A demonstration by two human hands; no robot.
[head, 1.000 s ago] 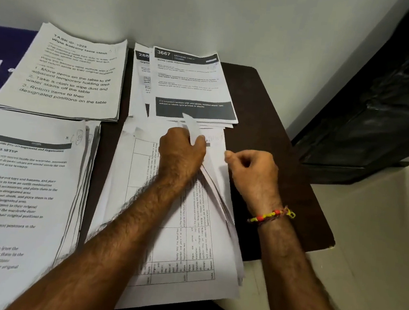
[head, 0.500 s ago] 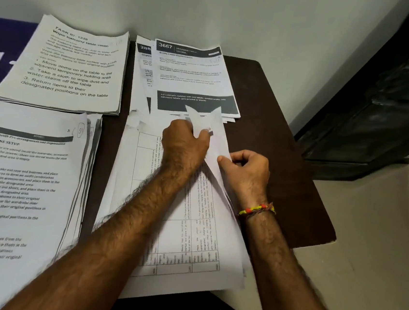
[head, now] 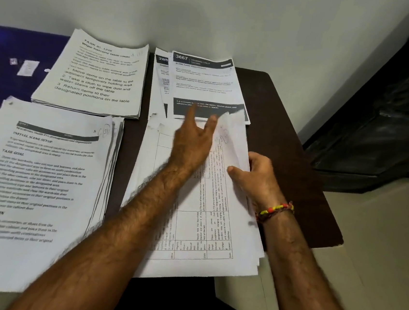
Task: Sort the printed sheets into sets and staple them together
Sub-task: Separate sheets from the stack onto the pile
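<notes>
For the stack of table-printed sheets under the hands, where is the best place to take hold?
Probably the right long edge of the table-printed stack, coming from the right: the sheets fan apart there and overhang the dark table, where the right hand already pinches them.

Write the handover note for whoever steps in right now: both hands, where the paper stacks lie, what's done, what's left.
Left hand: open, fingers straight, over the top of the table-print stack, beside a lifted sheet.
Right hand: grips that stack's right edge, thumb on top.
Stacks: "Wipe balcony table clean" stack far left; "3667" stack far right; wardrobe stack near left; table-print stack near right, on the brown table.
Done: sheets lie in four piles.
Left: finish going through the table-print stack, then staple. No stapler in view, and whether any set is stapled cannot be told.
</notes>
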